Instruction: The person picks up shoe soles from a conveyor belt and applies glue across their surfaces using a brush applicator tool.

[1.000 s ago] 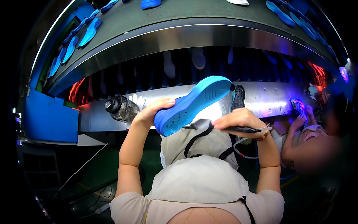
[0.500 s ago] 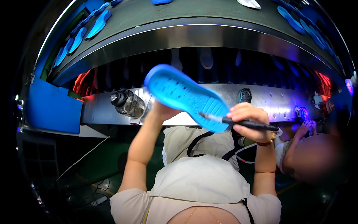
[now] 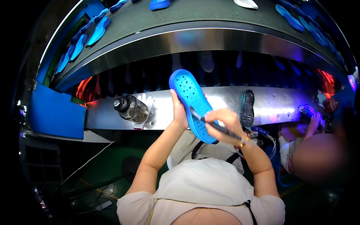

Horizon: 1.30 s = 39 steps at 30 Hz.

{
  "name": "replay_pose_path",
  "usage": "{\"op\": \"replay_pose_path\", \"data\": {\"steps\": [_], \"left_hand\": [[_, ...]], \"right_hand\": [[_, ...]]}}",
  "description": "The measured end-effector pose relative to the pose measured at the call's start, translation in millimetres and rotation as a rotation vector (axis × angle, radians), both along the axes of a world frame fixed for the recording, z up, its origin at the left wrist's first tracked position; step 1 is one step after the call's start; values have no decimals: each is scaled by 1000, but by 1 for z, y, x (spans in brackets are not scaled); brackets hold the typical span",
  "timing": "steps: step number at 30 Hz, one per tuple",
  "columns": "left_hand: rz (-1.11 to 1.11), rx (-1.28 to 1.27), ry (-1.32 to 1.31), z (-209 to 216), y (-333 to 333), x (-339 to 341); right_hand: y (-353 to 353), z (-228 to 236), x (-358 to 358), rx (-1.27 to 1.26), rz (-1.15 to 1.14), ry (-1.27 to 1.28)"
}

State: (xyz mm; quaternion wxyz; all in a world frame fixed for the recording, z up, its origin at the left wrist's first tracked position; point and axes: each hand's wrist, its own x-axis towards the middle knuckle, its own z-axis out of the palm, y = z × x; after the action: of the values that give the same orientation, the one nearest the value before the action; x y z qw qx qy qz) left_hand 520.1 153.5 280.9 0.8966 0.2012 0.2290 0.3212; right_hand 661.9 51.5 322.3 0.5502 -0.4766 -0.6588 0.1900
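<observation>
A bright blue shoe sole (image 3: 188,92), dotted with holes toward its far end, is tilted up before me over the bench edge. My left hand (image 3: 180,112) is closed round its left side, thumb along the rim, other fingers behind it. In my right hand (image 3: 225,125) is a dark-handled brush (image 3: 221,129), gripped like a pen. Its tip meets the sole's inner face near the left edge, around the middle. A black sole with a teal rim (image 3: 247,108) lies on the metal bench, right of my hands.
A dark bottle (image 3: 131,108) stands left on the metal bench (image 3: 161,101), beside a white glove (image 3: 147,102). Beyond is a conveyor belt (image 3: 202,13) with blue soles (image 3: 99,30) and a white one (image 3: 246,3). At right, another person's hand (image 3: 314,123) is near purple-lit soles.
The blue sole has turned more upright, and its far end has swung right. My right hand has moved left and down with the brush. More of the black sole shows.
</observation>
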Motion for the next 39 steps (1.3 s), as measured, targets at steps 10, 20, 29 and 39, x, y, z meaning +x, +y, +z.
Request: {"op": "replay_pose_path", "data": {"steps": [10, 20, 29, 39], "left_hand": [[92, 11, -53, 33, -10, -2], [227, 48, -62, 49, -4, -4], [279, 103, -6, 63, 6, -8], [209, 153, -146, 90, 22, -1]], "right_hand": [[-1, 29, 23, -326, 142, 409], [-2, 21, 32, -291, 251, 336], [-19, 13, 45, -328, 294, 456], [-19, -8, 38, -307, 495, 925]]}}
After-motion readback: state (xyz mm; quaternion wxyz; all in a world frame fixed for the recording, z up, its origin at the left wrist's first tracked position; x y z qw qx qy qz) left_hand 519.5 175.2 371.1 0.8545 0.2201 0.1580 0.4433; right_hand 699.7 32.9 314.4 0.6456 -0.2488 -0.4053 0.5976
